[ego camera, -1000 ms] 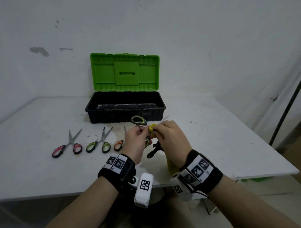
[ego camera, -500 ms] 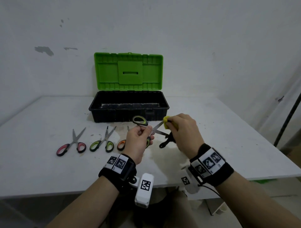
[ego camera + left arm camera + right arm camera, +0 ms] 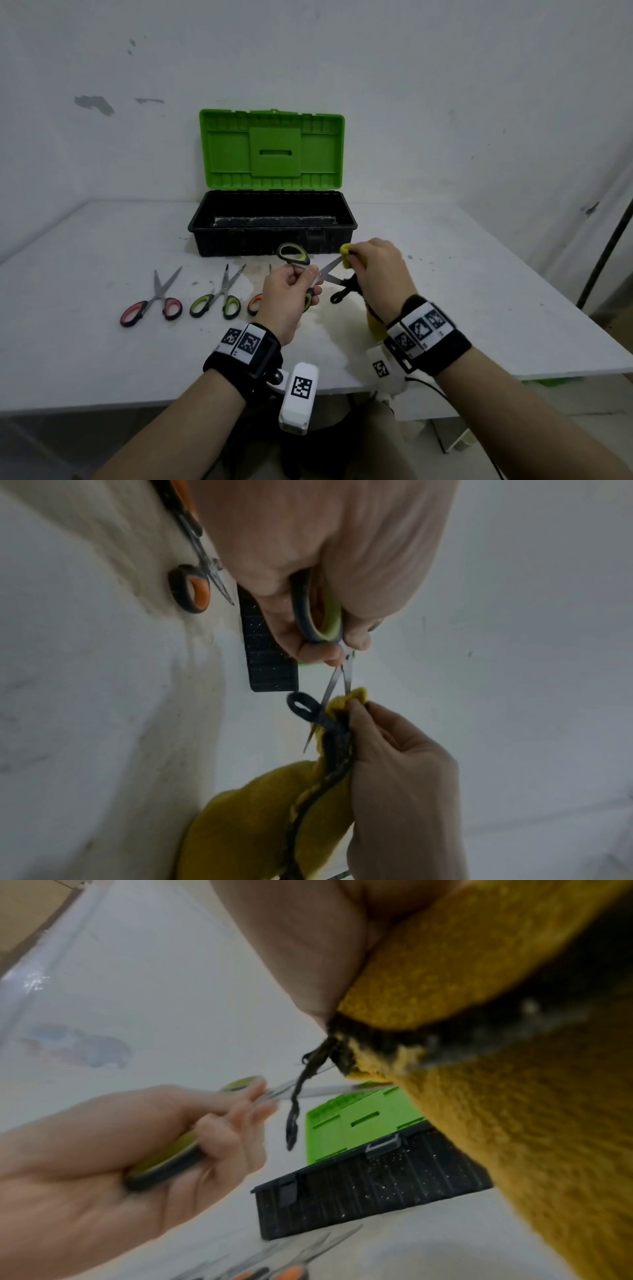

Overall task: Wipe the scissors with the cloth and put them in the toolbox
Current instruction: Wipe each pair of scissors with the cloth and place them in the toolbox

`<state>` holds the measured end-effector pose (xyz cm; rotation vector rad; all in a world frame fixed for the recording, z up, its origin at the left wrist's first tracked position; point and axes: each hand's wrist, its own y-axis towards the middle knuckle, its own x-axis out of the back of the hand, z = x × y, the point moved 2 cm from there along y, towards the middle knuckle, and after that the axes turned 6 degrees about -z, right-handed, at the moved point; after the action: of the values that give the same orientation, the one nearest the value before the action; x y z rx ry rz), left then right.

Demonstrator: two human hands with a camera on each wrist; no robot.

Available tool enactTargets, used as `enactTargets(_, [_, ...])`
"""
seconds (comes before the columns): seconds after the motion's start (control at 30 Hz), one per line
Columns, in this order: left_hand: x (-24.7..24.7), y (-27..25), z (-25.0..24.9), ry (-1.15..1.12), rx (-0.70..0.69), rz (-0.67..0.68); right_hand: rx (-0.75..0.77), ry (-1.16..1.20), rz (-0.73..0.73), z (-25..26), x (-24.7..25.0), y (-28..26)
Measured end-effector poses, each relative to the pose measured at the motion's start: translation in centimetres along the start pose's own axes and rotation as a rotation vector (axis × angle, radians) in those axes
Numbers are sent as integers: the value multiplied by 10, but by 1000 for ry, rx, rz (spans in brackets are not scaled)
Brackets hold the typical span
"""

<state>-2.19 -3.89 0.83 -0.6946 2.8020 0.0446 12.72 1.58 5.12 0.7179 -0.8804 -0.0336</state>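
Note:
My left hand (image 3: 291,291) grips a pair of green-and-grey handled scissors (image 3: 293,254) by the lower handle loop (image 3: 320,615), blades spread and pointing right. My right hand (image 3: 373,270) pinches a yellow cloth (image 3: 346,255) with a dark trim and loop (image 3: 301,706) around the tip of the upper blade (image 3: 330,267). The rest of the cloth (image 3: 496,1056) hangs under my right palm. The black toolbox (image 3: 272,236) with its green lid (image 3: 270,150) raised stands just behind my hands, its inside showing dark.
Three more scissors lie in a row on the white table (image 3: 462,291) left of my hands: pink-handled (image 3: 152,306), green-handled (image 3: 215,303), and orange-handled (image 3: 255,303), partly hidden by my left hand. A dark pole (image 3: 603,257) stands past the table's right edge.
My right hand has slid the cloth rightward and outward along the blade, from close by my left hand to the blade tip. The scissor blades now show between the hands.

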Motion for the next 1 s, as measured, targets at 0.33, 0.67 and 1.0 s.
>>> enactTargets(0.33, [-4,0,3,14,3,-7,149,31,33,31,10,-33])
enactTargets(0.67, [-1,-1,4,44,-19,-2,45,-11,46,15,-8,-12])
enactTargets(1.0, [-4,1,6,36,-29,-27,60,28,-22,17,17,-16])
